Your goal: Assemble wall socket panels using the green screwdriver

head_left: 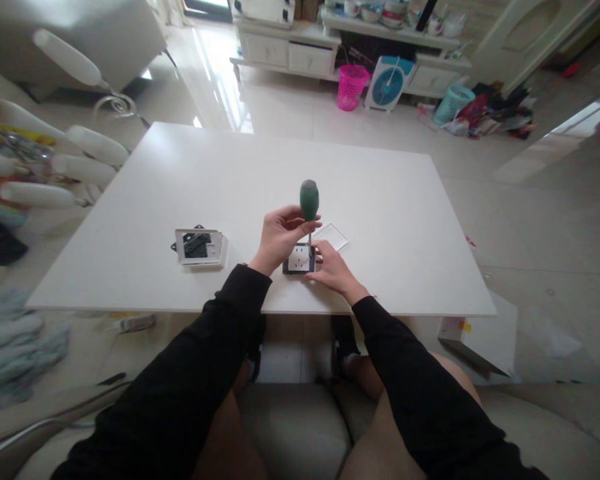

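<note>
1. Fingers of our left hand [279,239] grip the screwdriver [309,200]; our right hand [334,268] grips the socket's [296,257] side, on the table [405,220].
2. Tilting might skid the tip into our right fingertips.

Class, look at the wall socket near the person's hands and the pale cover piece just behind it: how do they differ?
The socket has dark edging and slots in its white face; the cover piece is pale, with no slots visible.
The right hand touches the socket's edge, while the cover piece looks ungripped.
Both lie on the white table.
</note>
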Action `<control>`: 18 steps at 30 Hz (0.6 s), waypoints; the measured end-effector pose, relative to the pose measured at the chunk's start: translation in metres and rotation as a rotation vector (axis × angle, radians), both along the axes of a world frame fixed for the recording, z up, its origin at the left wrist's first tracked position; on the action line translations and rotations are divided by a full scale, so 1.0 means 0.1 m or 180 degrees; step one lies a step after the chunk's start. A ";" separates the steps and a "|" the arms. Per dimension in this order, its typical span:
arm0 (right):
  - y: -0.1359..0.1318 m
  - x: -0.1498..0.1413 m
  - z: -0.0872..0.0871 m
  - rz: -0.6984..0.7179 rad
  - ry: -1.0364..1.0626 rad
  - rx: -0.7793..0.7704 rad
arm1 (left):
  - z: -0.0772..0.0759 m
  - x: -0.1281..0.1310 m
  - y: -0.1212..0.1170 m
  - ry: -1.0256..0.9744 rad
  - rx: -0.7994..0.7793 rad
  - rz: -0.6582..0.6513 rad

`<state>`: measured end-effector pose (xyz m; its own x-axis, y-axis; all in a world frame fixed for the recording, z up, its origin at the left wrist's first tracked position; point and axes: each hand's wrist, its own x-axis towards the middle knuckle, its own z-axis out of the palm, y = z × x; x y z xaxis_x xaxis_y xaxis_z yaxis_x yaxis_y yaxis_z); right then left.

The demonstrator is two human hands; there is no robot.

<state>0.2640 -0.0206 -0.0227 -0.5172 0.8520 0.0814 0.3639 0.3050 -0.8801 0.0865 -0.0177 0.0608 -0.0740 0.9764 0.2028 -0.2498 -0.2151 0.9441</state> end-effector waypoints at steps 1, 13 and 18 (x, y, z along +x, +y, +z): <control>-0.01 -0.01 0.01 -0.0029 0.0028 0.0051 | 0.00 0.00 0.00 0.0000 -0.0011 -0.0013; -0.01 -0.03 -0.04 -0.0240 -0.0057 0.0058 | -0.04 0.04 -0.01 0.0015 -0.0071 -0.0181; 0.00 -0.02 -0.04 -0.0200 -0.0055 0.0059 | -0.06 0.04 0.00 0.0110 -0.0134 -0.0208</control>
